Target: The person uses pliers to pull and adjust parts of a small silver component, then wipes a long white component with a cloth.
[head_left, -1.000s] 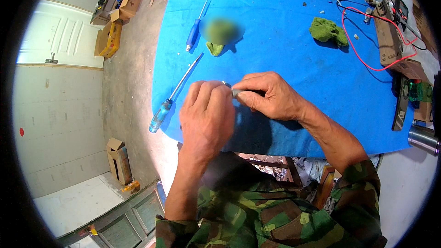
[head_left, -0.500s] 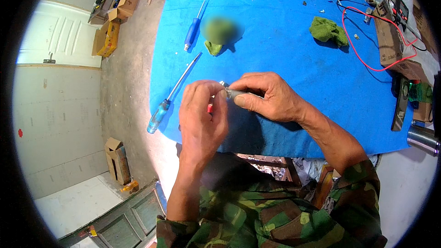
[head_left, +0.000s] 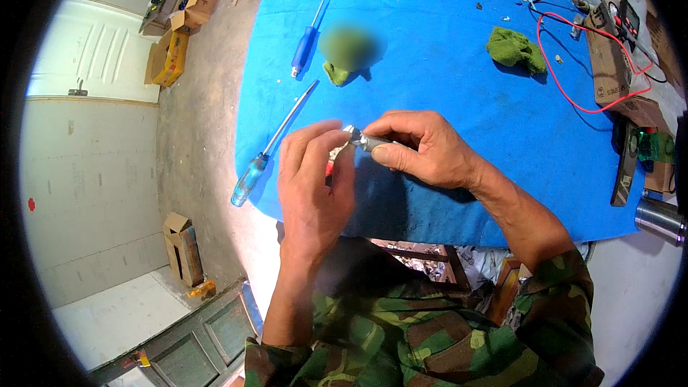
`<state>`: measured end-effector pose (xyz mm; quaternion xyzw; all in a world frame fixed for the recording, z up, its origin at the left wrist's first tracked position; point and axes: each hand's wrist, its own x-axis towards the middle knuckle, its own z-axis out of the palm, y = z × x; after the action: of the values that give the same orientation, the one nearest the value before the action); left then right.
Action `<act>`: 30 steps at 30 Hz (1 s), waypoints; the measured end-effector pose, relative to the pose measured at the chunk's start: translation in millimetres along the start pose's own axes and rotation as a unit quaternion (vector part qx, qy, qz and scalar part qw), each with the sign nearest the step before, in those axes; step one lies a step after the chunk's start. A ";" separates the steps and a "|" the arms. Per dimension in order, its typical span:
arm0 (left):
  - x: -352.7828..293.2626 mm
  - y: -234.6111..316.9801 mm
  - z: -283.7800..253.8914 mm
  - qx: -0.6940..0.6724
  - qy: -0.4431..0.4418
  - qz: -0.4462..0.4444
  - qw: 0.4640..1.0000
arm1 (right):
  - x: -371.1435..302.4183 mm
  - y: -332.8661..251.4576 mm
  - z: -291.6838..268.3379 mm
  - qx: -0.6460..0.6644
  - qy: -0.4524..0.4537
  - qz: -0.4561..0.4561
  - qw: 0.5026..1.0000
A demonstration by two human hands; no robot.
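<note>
Above the table's near edge, my right hand (head_left: 430, 150) pinches a grey metal cylinder (head_left: 370, 143) between thumb and fingers. At the cylinder's left end is a shiny silver tip (head_left: 352, 133). My left hand (head_left: 312, 172) is curled beside that tip, with its thumb close to it. Within the curl of its fingers shows a small red-and-silver thing (head_left: 330, 168), mostly hidden by the hand. Left of my hands lies a screwdriver (head_left: 251, 178) with a blue handle, and beyond it a second blue screwdriver (head_left: 303, 50).
A blue cloth (head_left: 437, 50) covers the table. On it lie two green rags, one blurred (head_left: 351, 46), the other (head_left: 516, 50) at right. A red cable (head_left: 552, 93) loops by a cardboard box (head_left: 609, 64). A steel cylinder (head_left: 659, 221) sits at the right edge.
My left fingers have lifted and loosened slightly from the metal cylinder's tip, so more of the tip shows. My right hand keeps its pinch almost in place.
</note>
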<state>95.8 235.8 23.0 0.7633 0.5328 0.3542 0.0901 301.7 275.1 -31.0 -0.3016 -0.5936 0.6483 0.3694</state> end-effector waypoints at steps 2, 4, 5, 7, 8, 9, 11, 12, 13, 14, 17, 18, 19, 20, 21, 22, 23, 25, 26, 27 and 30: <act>-2.7 -1.8 0.4 0.014 0.020 -0.001 1.000 | 0.0 -2.4 -0.2 0.024 -0.003 0.021 1.000; -4.4 3.5 -1.1 -0.017 0.010 -0.045 0.999 | -0.1 -3.6 -0.2 0.030 -0.005 0.025 0.999; -5.3 5.7 -1.2 -0.033 0.005 -0.066 0.997 | -0.1 -3.5 -0.4 0.027 -0.007 0.021 0.999; -7.0 7.0 0.0 -0.041 -0.001 -0.083 0.996 | -0.2 -3.2 -0.9 0.023 -0.009 0.014 1.000; -7.2 7.5 0.2 -0.045 -0.005 -0.091 0.995 | -0.1 -2.4 -0.5 0.025 -0.008 0.008 1.000; -7.0 6.9 0.6 -0.021 -0.001 -0.061 0.998 | 0.4 -0.7 0.4 0.027 -0.006 0.001 1.000; -6.1 4.3 1.3 0.026 0.004 -0.001 1.000 | 0.8 0.6 1.1 0.022 -0.003 -0.009 1.000; -5.8 4.0 1.0 0.030 0.004 0.002 1.000 | 1.1 0.8 1.0 0.014 -0.002 -0.014 1.000; -5.6 3.8 0.6 0.033 0.004 0.005 0.999 | 1.3 1.0 0.9 0.006 -0.001 -0.019 1.000; -5.4 3.6 0.4 0.036 0.004 0.009 0.999 | 1.4 1.2 0.9 -0.003 -0.002 -0.025 1.000; -2.6 4.4 -4.5 0.053 -0.020 0.024 0.998 | 1.5 0.8 0.3 -0.025 -0.006 -0.028 0.999; -1.4 5.8 -5.9 0.070 -0.024 0.033 0.997 | 1.2 -1.1 -0.6 -0.028 -0.008 -0.020 0.999; 0.0 7.6 -7.2 0.086 -0.028 0.042 0.995 | 1.1 -2.2 -1.0 -0.032 -0.009 -0.011 0.999; 0.7 8.7 -7.6 0.102 -0.032 0.051 0.993 | 1.1 -2.7 -1.0 -0.026 -0.010 -0.008 1.000; 0.5 8.2 -6.8 0.112 -0.028 0.066 0.991 | 1.1 -3.1 -0.8 -0.020 -0.010 -0.005 1.000; 0.0 7.0 -5.3 0.122 -0.023 0.080 0.989 | 1.1 -3.2 -0.7 -0.014 -0.010 -0.002 1.000; -0.4 5.9 -4.2 0.133 -0.018 0.094 0.986 | 1.2 -3.1 -0.4 -0.019 -0.007 -0.007 1.000; 0.1 2.3 -2.1 0.123 -0.005 0.119 0.985 | 1.3 -2.7 0.0 -0.029 -0.002 -0.016 0.999; 0.2 1.2 -1.0 0.118 0.002 0.132 0.984 | 1.2 -2.5 -0.3 -0.043 -0.005 -0.025 0.999; 0.1 1.5 -0.6 0.116 0.000 0.129 0.985 | 1.0 -2.5 -0.6 -0.057 -0.007 -0.033 0.998; -0.1 2.9 0.4 0.110 -0.005 0.118 0.987 | 2.5 0.1 0.2 -0.092 -0.001 -0.074 0.993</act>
<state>98.2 234.6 24.1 0.8278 0.4742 0.2977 -0.0339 300.2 277.1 -31.0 -0.2891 -0.6716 0.5619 0.3868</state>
